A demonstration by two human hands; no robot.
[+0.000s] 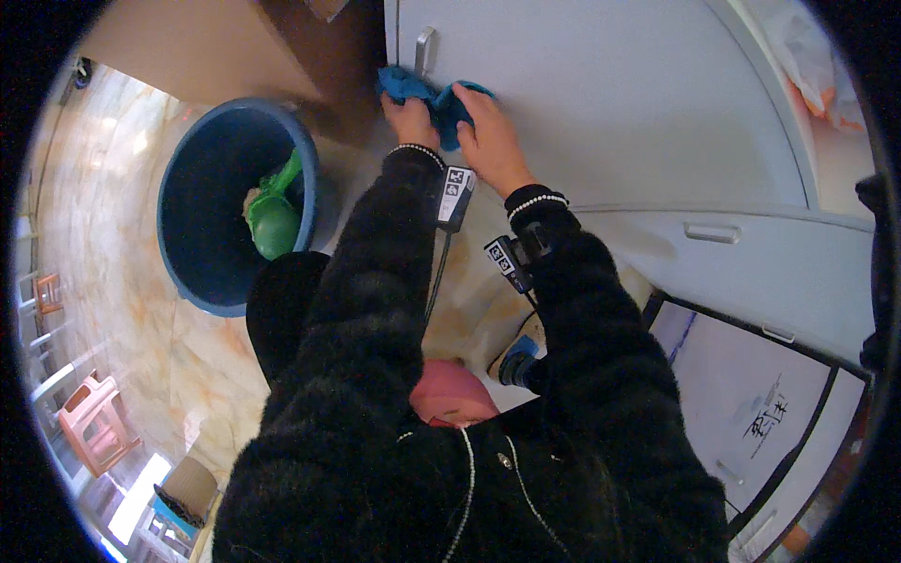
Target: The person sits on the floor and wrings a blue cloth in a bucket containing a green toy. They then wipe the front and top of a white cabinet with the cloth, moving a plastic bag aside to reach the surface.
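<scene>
A blue cloth (450,125) is bunched between both hands, close to the white cabinet door (605,91). My left hand (412,121) grips the cloth's left end, just below the metal door handle (423,51). On the other end lies my right hand (493,137), its fingers and thumb around the cloth. Both hands are level with the lower part of the door. Whether the cloth presses on the door or handle is hard to tell. Small sensor boxes with printed markers are strapped at both wrists.
To the left stands a blue bucket (236,211) with a green ladle-like item (274,225) inside. A cardboard box (211,56) is behind it. A drawer with a handle (712,232) lies right, above a whiteboard (746,380). Pink plastic stool (98,422) stands far left.
</scene>
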